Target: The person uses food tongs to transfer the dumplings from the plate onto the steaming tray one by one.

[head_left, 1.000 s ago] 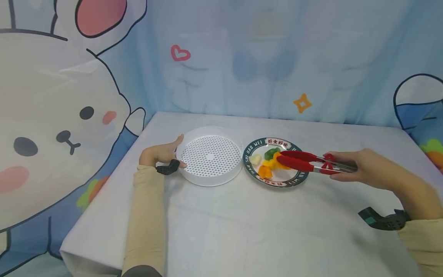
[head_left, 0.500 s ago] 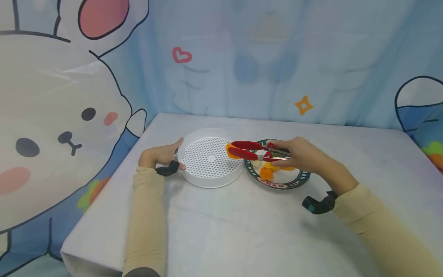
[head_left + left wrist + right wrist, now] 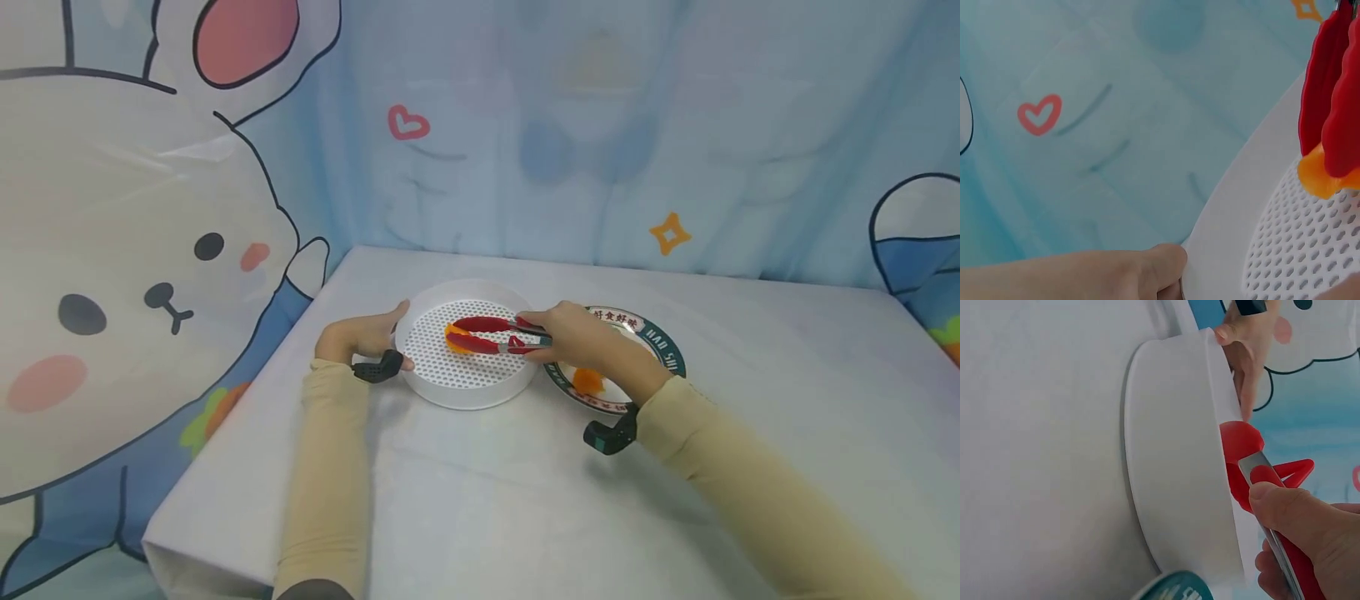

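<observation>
An orange piece of food [image 3: 1316,181] is pinched between the nearly closed tips of red tongs [image 3: 483,324], over the holes of a white strainer [image 3: 472,396]; whether it touches them is unclear. The right hand [image 3: 577,333] grips the tongs' handles; the left hand [image 3: 366,335] holds the strainer's left side. Placing the piece seems in hand; the next move probably calls for loosening the tongs. Just right, partly hidden, a patterned plate [image 3: 671,354] holds more orange food [image 3: 588,382].
</observation>
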Demonstrator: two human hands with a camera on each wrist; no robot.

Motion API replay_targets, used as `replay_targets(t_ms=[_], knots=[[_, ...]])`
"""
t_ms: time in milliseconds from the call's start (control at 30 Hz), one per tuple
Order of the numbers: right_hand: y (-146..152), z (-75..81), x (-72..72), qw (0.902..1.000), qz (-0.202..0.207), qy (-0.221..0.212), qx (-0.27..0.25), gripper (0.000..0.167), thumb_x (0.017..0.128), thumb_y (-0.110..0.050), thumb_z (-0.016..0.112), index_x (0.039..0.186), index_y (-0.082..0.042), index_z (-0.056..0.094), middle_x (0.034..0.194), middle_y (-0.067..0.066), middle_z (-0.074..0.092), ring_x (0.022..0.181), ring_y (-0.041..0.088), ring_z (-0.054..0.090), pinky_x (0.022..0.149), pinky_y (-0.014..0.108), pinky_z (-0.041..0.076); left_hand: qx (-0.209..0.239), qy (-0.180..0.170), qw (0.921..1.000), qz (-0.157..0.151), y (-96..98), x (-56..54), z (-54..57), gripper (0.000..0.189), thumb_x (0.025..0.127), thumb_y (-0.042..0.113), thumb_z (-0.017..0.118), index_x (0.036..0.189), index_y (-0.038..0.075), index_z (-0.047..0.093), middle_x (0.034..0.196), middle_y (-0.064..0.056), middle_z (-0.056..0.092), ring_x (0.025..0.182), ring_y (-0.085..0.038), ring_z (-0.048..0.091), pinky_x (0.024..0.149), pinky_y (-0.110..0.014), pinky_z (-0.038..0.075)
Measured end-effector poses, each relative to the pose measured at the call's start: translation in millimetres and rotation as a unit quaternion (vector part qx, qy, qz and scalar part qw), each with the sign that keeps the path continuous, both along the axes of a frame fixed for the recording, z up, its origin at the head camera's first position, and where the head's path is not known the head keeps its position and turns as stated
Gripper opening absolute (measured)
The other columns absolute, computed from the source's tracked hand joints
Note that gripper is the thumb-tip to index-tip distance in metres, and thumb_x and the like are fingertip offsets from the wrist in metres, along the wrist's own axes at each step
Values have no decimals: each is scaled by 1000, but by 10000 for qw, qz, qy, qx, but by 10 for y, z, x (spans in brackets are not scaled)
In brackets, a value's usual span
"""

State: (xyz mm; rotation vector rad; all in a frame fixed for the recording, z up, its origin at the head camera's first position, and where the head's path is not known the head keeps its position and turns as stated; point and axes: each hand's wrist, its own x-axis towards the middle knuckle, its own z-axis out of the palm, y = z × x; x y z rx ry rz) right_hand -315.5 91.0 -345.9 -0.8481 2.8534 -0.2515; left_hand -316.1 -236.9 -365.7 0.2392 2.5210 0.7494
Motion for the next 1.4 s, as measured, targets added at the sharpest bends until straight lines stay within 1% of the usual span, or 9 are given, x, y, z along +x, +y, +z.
replay_targets(t_ms=[233, 500, 567, 667, 800, 1000, 1133, 1300, 1400], knots=[[-99, -56, -20, 9998, 157, -30, 75, 68, 82, -41, 72, 140, -15, 49, 122, 15, 64, 103, 29, 57, 93, 43, 51, -66, -68, 9999, 98, 79, -17, 18, 121, 75, 35, 80, 152, 13, -11, 161, -13, 1, 148, -31, 3, 117, -56, 7], [-61, -77, -17, 9999, 0, -99, 118, 73, 80, -44, 73, 142, -16, 46, 123, 14, 63, 105, 28, 56, 94, 43, 51, -118, -22, 9998, 183, 126, 10, 31, 119, 74, 35, 80, 153, 15, -7, 161, -11, 4, 148, -30, 7, 117, -56, 8], [-37, -72, -7, 10000, -2, -70, 57, 76, 80, -45, 73, 143, -16, 44, 124, 14, 63, 106, 28, 57, 94, 43, 51, -115, -41, 9997, 212, 136, 19, 28, 119, 75, 34, 80, 153, 16, -7, 161, -11, 4, 148, -30, 7, 117, -56, 8], [39, -34, 38, 9997, -181, -51, -132, 80, 78, -46, 74, 146, -19, 40, 129, 14, 60, 109, 29, 55, 93, 44, 51, -71, -40, 9997, 211, 155, 22, 22, 118, 75, 33, 80, 153, 15, -6, 161, -11, 4, 148, -30, 6, 117, -55, 7], [256, 43, 130, 9985, -417, 144, -325, 83, 77, -48, 74, 147, -20, 38, 134, 15, 56, 114, 31, 54, 93, 48, 51, -47, 59, 10000, 37, 167, 15, 20, 119, 74, 36, 80, 153, 11, -6, 161, -13, 3, 148, -31, 6, 117, -55, 8], [643, 100, 273, 9952, -504, 725, -433, 82, 76, -45, 76, 145, -19, 41, 123, 14, 64, 103, 29, 58, 85, 46, 54, -297, 90, 9995, 61, 93, 59, 54, 120, 75, 36, 80, 153, 9, -8, 160, -13, 2, 148, -31, 6, 117, -55, 10], [997, 111, 347, 9917, -776, 946, -403, 84, 75, -42, 78, 145, -16, 41, 124, 18, 62, 102, 32, 57, 83, 48, 53, -240, 79, 9997, 9, 80, 52, 61, 121, 74, 36, 80, 152, 9, -8, 160, -14, 2, 148, -32, 6, 117, -56, 10], [1417, 159, 312, 9900, -1087, 867, -249, 93, 70, -56, 75, 145, -12, 40, 124, 27, 58, 98, 36, 53, 79, 50, 52, -247, 95, 9996, -86, 50, 38, 30, 122, 73, 38, 80, 152, 8, -9, 160, -15, 0, 148, -32, 6, 117, -56, 9], [1611, 217, 257, 9907, -1113, 774, -130, 100, 67, -65, 72, 144, -10, 41, 124, 29, 56, 96, 37, 52, 77, 51, 52, -347, 163, 9992, -103, 23, 17, 22, 122, 74, 40, 79, 152, 8, -9, 160, -15, 2, 148, -32, 7, 117, -56, 10]])
